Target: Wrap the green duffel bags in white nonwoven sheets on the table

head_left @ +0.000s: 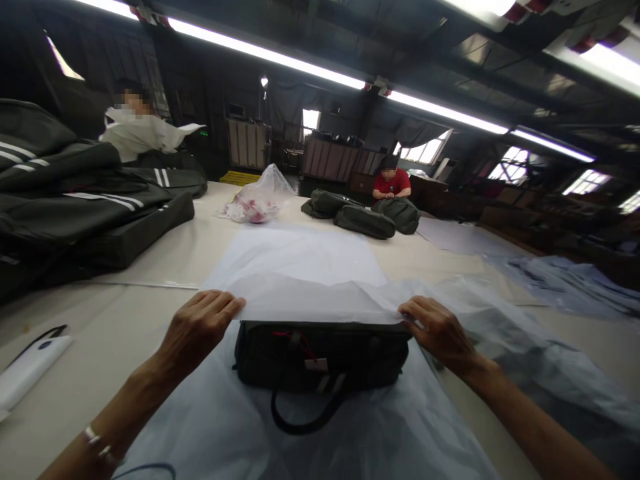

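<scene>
A sheet of white paper (320, 300) stretches between my two hands, its near edge lying along the top of a dark green bag (280, 360). Fingers of my left hand (203, 320) pinch the sheet's left corner. At the opposite corner my right hand (437, 330) grips the paper near the bag's top edge. The bag has a dark carry handle (313, 427) hanging toward me, two pale stripes, and a white tag (316, 365) on a red string. Beneath the bag spreads translucent plastic sheeting (215, 427).
Dark striped bags (95, 200) are piled at the left. Farther back lie a clear plastic bag (260, 197) with reddish contents and several rolled green bags (365, 221). A white phone-like device (33, 373) rests at left; plastic-wrapped items (575, 283) lie right. Two people work beyond the table.
</scene>
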Available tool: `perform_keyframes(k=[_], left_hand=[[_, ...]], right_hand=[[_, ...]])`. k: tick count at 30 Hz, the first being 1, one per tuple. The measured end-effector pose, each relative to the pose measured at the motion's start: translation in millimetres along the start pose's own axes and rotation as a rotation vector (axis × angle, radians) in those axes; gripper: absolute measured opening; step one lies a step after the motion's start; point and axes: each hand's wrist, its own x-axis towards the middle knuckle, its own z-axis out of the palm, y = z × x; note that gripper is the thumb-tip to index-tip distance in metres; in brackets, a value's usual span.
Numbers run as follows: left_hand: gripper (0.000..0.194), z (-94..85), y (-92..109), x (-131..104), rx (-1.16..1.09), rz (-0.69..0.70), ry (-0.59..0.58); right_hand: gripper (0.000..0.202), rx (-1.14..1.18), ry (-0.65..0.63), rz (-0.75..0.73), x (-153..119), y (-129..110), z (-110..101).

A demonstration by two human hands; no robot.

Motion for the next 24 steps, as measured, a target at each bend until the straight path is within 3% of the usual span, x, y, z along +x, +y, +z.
perform_keyframes(k=[4,7,10,13,15,17,19,21,24], left_hand=[[0.027,7.1,25.3,-43.9,-0.071,0.009,0.027],[0.023,12.1,30.5,-59.0,-0.077,-0.096,0.022],[0.019,6.5,22.4,-35.3,-0.058,-0.264,0.035],[0.021,-7.9,23.4,10.3,-0.044,-0.416,0.191],[0.02,-14.6,40.2,31.3,-0.165,-0.371,0.251],[0.018,-9.6,66.2,37.7,-0.374,-0.165,0.1],[0.028,10.5,87.6,36.4,-0.503,-0.034,-0.162],[0.03,39.7,91.8,37.7,-0.486,-0.181,-0.246],[0.036,82.2,65.3,56.3,-0.459,-0.524,-0.462]], right_hand=[[0.014,-0.074,-0.074,-0.013,-43.9,-18.1,20.8],[0.012,-0.067,-0.099,0.088,-53.1,-25.7,32.7],[0.003,0.024,-0.045,0.304,-22.4,-20.5,21.3],[0.009,0.159,0.022,0.512,30.0,-6.9,-7.3],[0.016,0.224,-0.019,0.562,60.2,-0.6,-25.5],[0.019,0.247,-0.104,0.549,78.6,1.1,-36.3],[0.019,0.235,-0.156,0.507,84.4,0.0,-38.0],[0.019,0.233,-0.177,0.471,80.2,-1.5,-33.6],[0.02,0.281,-0.188,0.474,66.5,-2.7,-24.7]])
